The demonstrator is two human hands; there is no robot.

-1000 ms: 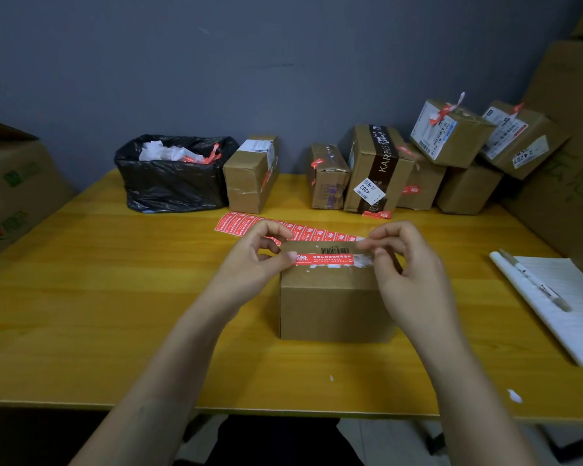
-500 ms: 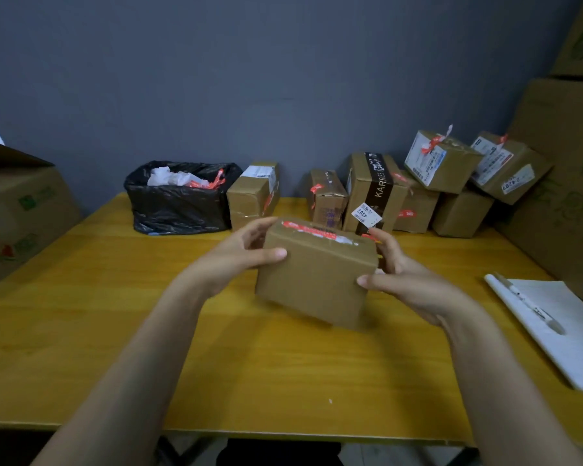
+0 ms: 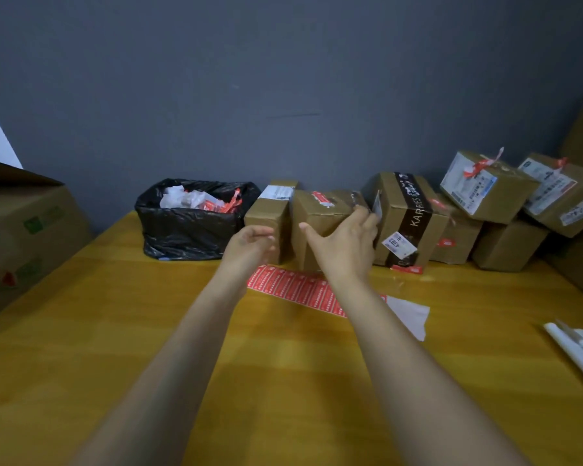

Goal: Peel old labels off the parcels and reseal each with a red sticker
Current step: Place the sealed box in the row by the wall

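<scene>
**Head view**

1. Step in hand: the sealed parcel [image 3: 330, 205] is being set into the back row of the desk [image 3: 115, 331]. It is standing between a labelled box [image 3: 266, 213] on its left and the taped box [image 3: 408, 210] on its right, close to both. A red sticker [image 3: 319, 197] is lying across its top, so this parcel appears finished.
2. The right hand [image 3: 342, 245] is lying spread against the parcel's near face, thumb out to the left and fingers reaching straight toward the right top edge. It is pressing, not clasping.
3. The left hand [image 3: 249, 242] is hovering in front of the labelled box, fingers loosely extended toward the parcel and holding nothing. Motion blur is hiding whether it is touching either box.
4. The sheet [image 3: 290, 287] of red stickers is lying on the desk under the forearms, with bare backing paper [image 3: 411, 314] at its right end. A black bag [image 3: 182, 230] of peeled scraps is standing at the back left.
5. Next move, as a judgement: both hands are needing to let go and draw an unpeeled box forward. The stack [image 3: 485, 186] at the right is carrying white labels, as is the labelled box, which is nearest.
</scene>
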